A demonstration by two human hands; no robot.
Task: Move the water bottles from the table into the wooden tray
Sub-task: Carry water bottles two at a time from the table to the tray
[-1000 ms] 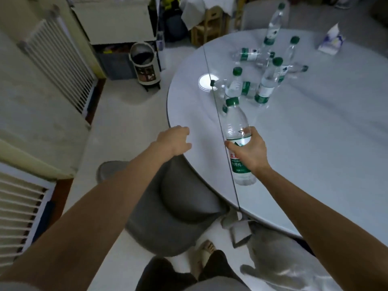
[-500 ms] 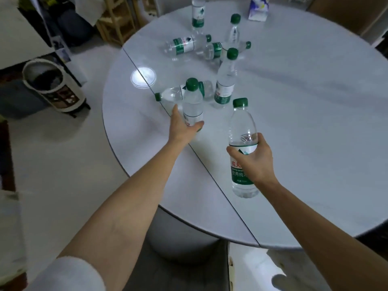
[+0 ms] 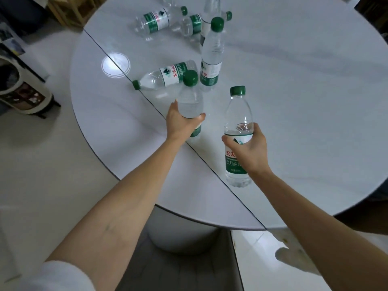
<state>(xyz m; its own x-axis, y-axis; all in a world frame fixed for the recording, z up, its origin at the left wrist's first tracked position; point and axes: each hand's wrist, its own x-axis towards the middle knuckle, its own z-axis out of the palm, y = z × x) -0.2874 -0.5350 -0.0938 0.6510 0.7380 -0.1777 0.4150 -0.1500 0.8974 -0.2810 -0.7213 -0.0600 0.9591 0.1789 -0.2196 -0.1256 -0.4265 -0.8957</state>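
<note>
My right hand grips a clear, green-capped water bottle upright above the round white table. My left hand is wrapped round the middle of a second upright bottle near the table's seam. Just behind it one bottle lies on its side and another stands upright. Several more bottles lie and stand at the far side. No wooden tray is in view.
The table's near edge curves past my forearms, over a white pedestal base and a grey chair seat. A round bin stands on the pale floor at the left. A bright light spot reflects on the tabletop.
My left hand went from empty air at the table edge to a bottle and now grips it. My right hand has kept its bottle. The view has swung over the table.
</note>
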